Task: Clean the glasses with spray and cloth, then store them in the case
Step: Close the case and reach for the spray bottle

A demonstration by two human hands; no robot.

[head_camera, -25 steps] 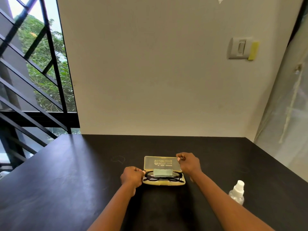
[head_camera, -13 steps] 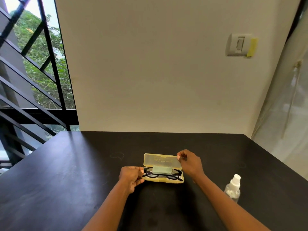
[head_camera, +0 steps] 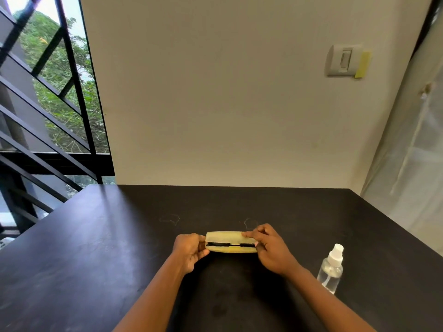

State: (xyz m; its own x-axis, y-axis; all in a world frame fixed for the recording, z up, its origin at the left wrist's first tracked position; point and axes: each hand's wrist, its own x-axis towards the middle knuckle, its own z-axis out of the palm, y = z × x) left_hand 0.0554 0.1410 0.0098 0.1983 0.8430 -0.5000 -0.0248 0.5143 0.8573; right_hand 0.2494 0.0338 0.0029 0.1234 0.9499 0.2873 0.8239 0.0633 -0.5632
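Since the earlier frames, the lid of the case (head_camera: 231,241) is being brought down from upright to nearly flat, and only a narrow dark slit is being left along its near edge.

Nearest, the two forearms are being reached forward over the desk (head_camera: 96,255). The left hand (head_camera: 189,250) is being kept curled around the left end of the case, fingers wrapped at its corner, seemingly so that the base is being pinned and kept from sliding while the lid is being pressed. The right hand (head_camera: 269,251) is being laid over the right end of the case, fingers bent down on the lid's top and thumb side at its front, so that closing pressure is being applied from above. Between the two hands, the glasses (head_camera: 229,245) are being seen only as a dark strip through the slit, lying inside the case; the cloth cannot be made out now.

To the right of the right hand, well apart from the case, the spray bottle (head_camera: 332,268) is being left upright on the desk, apparently set aside clear of the closing motion.

Beyond the hands, the far stretch of desk is being left bare up to the wall (head_camera: 227,92).

Judged from this, the storing step is being finished, and only the last click of the lid is being awaited.
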